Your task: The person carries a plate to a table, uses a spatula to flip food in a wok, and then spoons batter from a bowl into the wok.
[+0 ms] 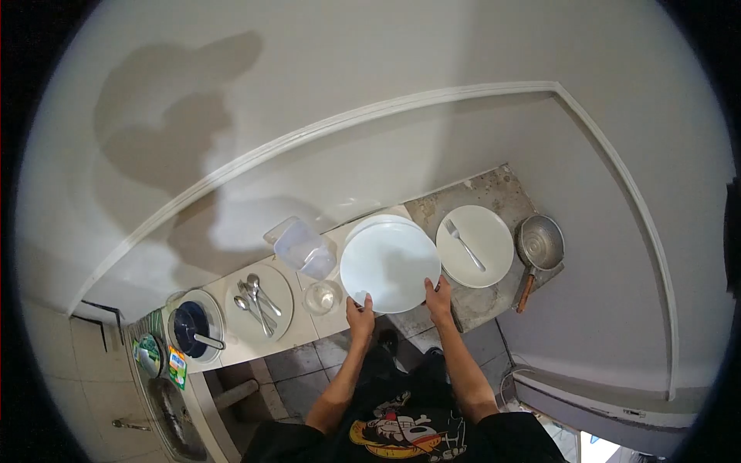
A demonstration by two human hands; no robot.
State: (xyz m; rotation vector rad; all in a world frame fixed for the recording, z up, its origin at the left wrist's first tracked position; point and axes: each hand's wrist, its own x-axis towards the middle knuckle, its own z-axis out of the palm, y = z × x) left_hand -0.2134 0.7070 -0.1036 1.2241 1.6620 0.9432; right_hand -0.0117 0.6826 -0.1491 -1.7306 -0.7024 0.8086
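Observation:
A large white plate (390, 266) is held between my two hands, above the front part of the counter. My left hand (360, 318) grips its lower left rim, thumb on top. On the lower right rim, my right hand (438, 299) is closed the same way. Behind the held plate, the edge of another white plate (382, 220) shows; most of it is hidden. Right of my right hand lies a cream plate (494, 247) with a fork (465, 245) on it. A clear glass (321, 297) and a clear plastic container (303, 247) stand left of the held plate.
A plate (235, 324) holding several spoons and forks (258, 301) lies further left. Beside it, a dark blue pan (191, 328) rests on a plate. The sink (174, 417) is at lower left. A metal saucepan (540, 243) sits at the counter's right end, its handle (526, 292) pointing toward me.

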